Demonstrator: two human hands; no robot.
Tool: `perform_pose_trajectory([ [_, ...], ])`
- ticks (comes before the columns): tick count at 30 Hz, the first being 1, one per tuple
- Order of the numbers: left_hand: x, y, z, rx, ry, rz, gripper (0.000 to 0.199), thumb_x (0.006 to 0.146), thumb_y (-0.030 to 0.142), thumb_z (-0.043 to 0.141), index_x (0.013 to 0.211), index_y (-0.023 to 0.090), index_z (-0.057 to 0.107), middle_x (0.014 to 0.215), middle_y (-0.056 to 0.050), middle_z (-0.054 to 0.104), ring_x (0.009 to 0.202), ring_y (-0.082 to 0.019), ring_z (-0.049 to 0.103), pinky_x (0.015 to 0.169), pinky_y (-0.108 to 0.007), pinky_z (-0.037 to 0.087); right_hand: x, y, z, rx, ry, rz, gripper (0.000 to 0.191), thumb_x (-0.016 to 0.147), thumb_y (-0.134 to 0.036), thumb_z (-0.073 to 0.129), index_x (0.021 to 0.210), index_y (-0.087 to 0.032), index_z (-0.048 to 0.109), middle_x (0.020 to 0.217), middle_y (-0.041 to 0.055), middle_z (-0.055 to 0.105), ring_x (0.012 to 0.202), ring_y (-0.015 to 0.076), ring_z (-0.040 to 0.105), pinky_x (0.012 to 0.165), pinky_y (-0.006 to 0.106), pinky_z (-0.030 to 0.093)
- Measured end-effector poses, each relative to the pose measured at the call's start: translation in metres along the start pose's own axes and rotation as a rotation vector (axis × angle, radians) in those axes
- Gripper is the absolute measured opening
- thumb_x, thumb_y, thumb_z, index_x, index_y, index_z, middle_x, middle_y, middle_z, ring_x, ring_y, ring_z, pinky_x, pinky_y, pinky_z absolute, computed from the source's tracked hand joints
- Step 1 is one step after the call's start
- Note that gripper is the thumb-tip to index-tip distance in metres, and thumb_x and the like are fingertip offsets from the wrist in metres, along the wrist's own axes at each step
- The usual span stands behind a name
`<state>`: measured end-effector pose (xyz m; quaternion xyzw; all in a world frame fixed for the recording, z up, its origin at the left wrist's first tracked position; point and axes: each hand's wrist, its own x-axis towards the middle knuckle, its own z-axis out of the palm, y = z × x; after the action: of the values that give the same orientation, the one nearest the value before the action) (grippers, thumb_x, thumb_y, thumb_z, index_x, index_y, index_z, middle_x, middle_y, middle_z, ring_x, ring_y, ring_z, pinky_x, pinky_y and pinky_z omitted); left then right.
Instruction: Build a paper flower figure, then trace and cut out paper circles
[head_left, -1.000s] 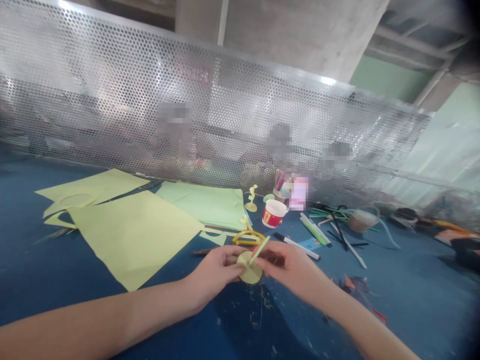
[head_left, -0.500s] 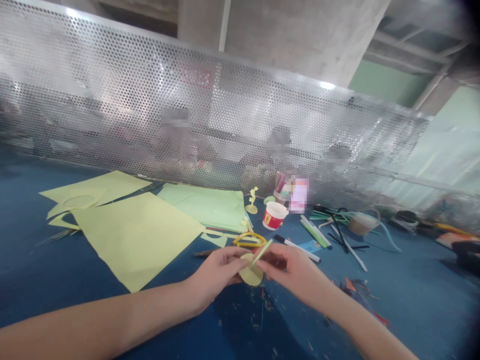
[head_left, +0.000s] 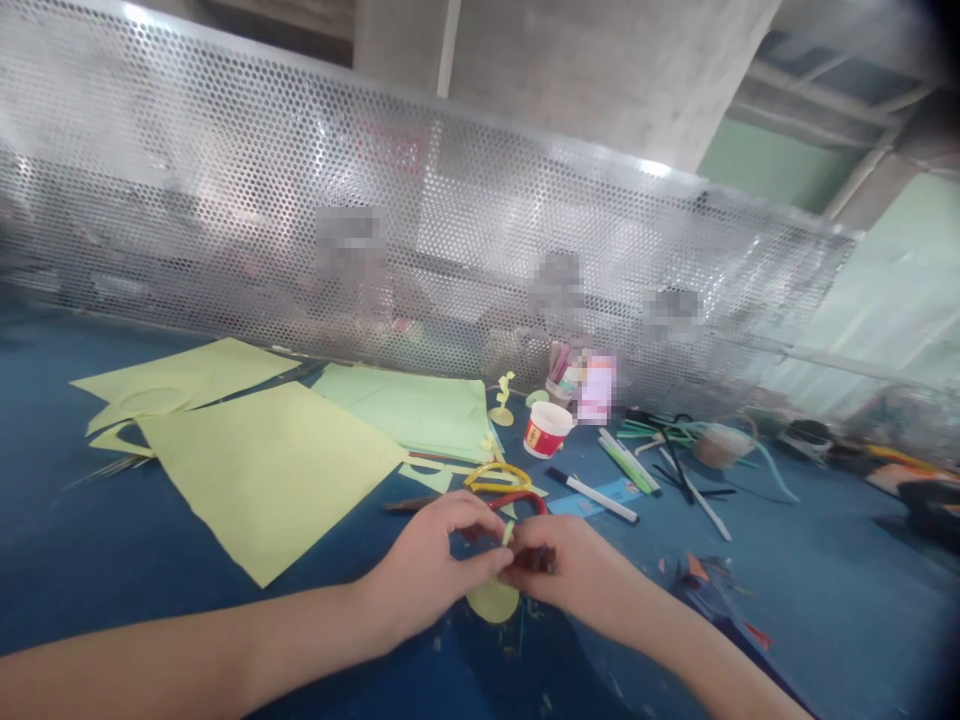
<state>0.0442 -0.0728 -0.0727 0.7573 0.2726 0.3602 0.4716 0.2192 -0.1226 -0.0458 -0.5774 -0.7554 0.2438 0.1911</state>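
Note:
My left hand [head_left: 442, 560] and my right hand [head_left: 570, 565] meet at the front of the table, their fingertips pinched together around a small light-green paper strip [head_left: 508, 532]. Only the strip's upper end shows between the fingers. Just under the fingertips is a round yellow-green paper disc [head_left: 493, 602]; its top edge is hidden, and I cannot tell whether it is held or lies on the table. Right behind the hands lie scissors with a yellow and a red handle loop [head_left: 499, 470], their blades pointing left.
Large yellow-green paper sheets [head_left: 270, 480] and a green stack [head_left: 412, 405] lie left. Behind stand a small paper figure [head_left: 503, 400] and a red-white paper cup [head_left: 547, 430]. Markers [head_left: 600, 497] and pipe cleaners [head_left: 679, 460] lie right. A perforated metal panel [head_left: 465, 230] borders the table's back.
The paper disc has moved down and slightly left. The strip, earlier sticking up from my right fingers, now sits between both hands' fingertips. More of the red scissors handle shows.

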Motion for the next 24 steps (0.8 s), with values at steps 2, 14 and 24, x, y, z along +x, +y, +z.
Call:
perform_pose_trajectory([
  [2,0.0,-0.002,0.001,-0.005,-0.002,-0.006,0.006,0.072,0.023,0.063,0.077,0.02,0.066,0.087,-0.003,0.063,0.085,-0.017,0.057,0.081,-0.027,0.043,0.0,-0.001,-0.006,0.033,-0.047,0.016,0.012,0.075,-0.027,0.06,0.075,-0.019,0.069,0.067,-0.0009,0.067,0.059,0.0122,0.058,0.053,0.019,0.04],
  [14,-0.002,0.002,0.002,0.099,-0.108,-0.071,0.014,0.073,0.03,0.063,0.082,0.021,0.068,0.088,-0.002,0.065,0.085,-0.018,0.058,0.079,-0.026,0.043,0.045,0.058,-0.042,-0.219,0.236,0.152,0.026,0.078,-0.02,0.052,0.101,-0.016,0.065,0.088,0.006,0.071,0.081,0.0173,0.065,0.074,0.025,0.047],
  [24,-0.004,0.008,0.003,0.169,-0.144,0.098,0.013,0.073,0.025,0.063,0.081,0.019,0.072,0.086,-0.005,0.067,0.087,-0.017,0.059,0.083,-0.026,0.044,0.075,0.062,-0.028,-0.276,0.204,0.226,0.013,0.069,-0.018,0.059,0.078,-0.014,0.067,0.076,0.0068,0.07,0.07,0.0168,0.063,0.062,0.023,0.044],
])
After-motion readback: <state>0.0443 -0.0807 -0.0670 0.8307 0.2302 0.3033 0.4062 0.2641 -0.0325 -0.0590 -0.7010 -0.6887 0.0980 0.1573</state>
